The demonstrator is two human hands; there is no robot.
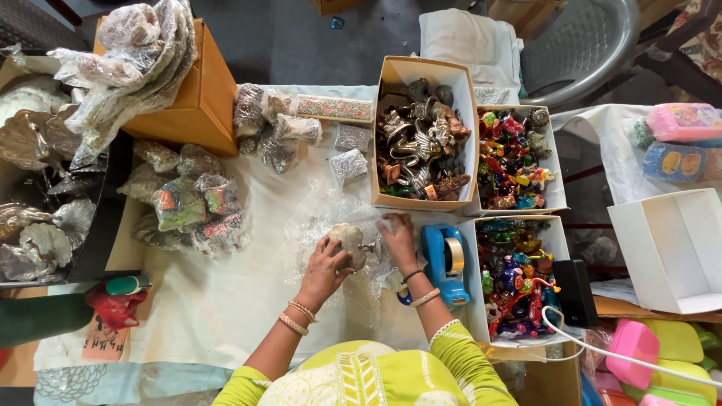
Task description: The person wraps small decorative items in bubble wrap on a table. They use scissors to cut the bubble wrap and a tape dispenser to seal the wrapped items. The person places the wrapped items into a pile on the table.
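the left hand grips a small metal ornament, likely hard, weighty and slippery, while the right hand pinches thin bubble wrap.

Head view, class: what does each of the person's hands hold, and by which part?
The left hand cups a small silvery metal ornament around its rounded body. The right hand presses on the clear bubble wrap beside it; whether it grips any cannot be told.
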